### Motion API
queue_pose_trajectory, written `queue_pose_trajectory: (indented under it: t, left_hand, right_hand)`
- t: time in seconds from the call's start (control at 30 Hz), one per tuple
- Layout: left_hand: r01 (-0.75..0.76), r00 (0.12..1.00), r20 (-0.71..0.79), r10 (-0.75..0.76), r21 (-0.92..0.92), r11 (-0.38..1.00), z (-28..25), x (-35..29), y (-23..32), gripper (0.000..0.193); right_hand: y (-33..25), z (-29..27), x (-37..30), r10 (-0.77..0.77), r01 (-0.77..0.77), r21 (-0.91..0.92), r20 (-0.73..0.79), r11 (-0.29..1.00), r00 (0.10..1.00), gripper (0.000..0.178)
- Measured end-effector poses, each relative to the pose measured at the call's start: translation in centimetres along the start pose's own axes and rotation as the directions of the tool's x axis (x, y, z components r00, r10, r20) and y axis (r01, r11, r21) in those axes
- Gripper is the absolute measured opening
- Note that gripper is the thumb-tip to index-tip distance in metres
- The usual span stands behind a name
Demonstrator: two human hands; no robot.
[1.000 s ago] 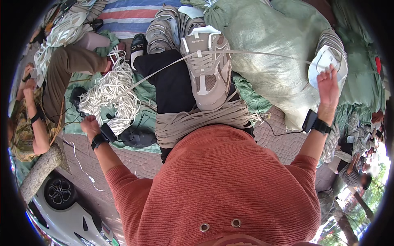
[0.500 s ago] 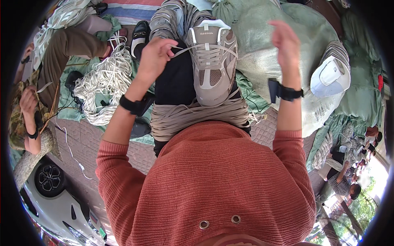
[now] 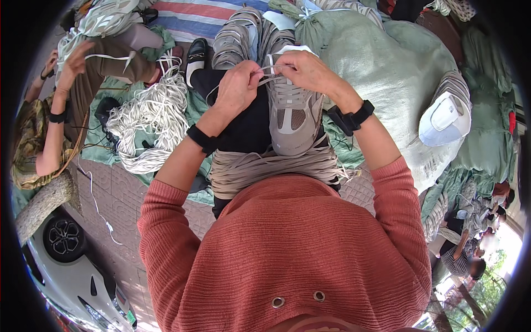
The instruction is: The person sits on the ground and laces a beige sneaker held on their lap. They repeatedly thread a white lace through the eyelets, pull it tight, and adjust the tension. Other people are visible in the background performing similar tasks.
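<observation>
A grey-beige sneaker upper (image 3: 295,130) with mesh panels rests on my black-trousered lap, its toe toward me. Thin shoelace criss-crosses its front. Over the upper's collar, my left hand (image 3: 239,87) is closed, pinching the shoelace (image 3: 269,71) between thumb and fingers. My right hand (image 3: 310,71) pinches the lace too, its fingertips close to the left ones and partly covering the white tongue. Across my lap, against my sweater, lies a thick bundle of loose beige laces (image 3: 271,170).
Stacked grey uppers (image 3: 235,43) stand beyond my knees. Large green-white sacks (image 3: 381,72) fill the right, with another stack of uppers (image 3: 445,110) on them. At left are a heap of white laces (image 3: 155,113), a person's hand (image 3: 72,69) holding lace, and a car (image 3: 83,276).
My right hand has come left and down from the raised position to the lace. My left hand has moved right and closer to it. The neighbouring person's hand has risen.
</observation>
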State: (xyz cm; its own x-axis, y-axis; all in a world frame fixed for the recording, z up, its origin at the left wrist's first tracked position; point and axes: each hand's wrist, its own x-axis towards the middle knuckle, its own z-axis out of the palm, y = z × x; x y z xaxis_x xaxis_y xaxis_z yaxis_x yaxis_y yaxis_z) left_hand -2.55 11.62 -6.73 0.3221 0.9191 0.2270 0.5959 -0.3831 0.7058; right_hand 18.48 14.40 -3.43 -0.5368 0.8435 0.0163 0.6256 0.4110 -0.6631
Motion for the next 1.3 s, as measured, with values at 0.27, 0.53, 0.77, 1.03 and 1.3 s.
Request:
queue_pose_trajectory:
  t: [0.27, 0.53, 0.77, 1.03, 1.3]
  left_hand:
    - [-0.108, 0.992, 0.076, 0.103, 0.071, 0.992, 0.8, -0.4, -0.3, 0.006]
    - [-0.152, 0.956, 0.263, 0.128, 0.071, 0.986, -0.3, 0.4, 0.1, 0.007]
    - [0.070, 0.908, 0.413, -0.069, 0.013, 0.997, -0.5, 2.1, -0.3, 0.021]
    - [0.098, 0.851, 0.524, -0.037, -0.089, 0.991, -0.7, 3.8, -1.8, 0.020]
    - [0.238, 0.923, 0.356, -0.146, -0.231, 0.943, 0.5, 1.8, -1.7, 0.007]
  right_hand:
    - [-0.1, 0.4, -0.7, 0.055, -0.054, 0.048, -0.019, 0.997, 0.998, 0.015]
    - [0.7, 1.3, -1.3, 0.054, -0.045, 0.178, -0.047, 0.983, 0.997, 0.016]
    - [0.8, 0.3, -0.6, 0.197, -0.225, 0.392, 0.111, 0.892, 0.974, 0.020]
    - [1.2, 0.7, -0.2, 0.179, -0.217, 0.393, 0.131, 0.894, 0.975, 0.018]
    - [2.1, 2.1, -0.4, 0.075, -0.094, 0.365, 0.064, 0.926, 0.995, 0.019]
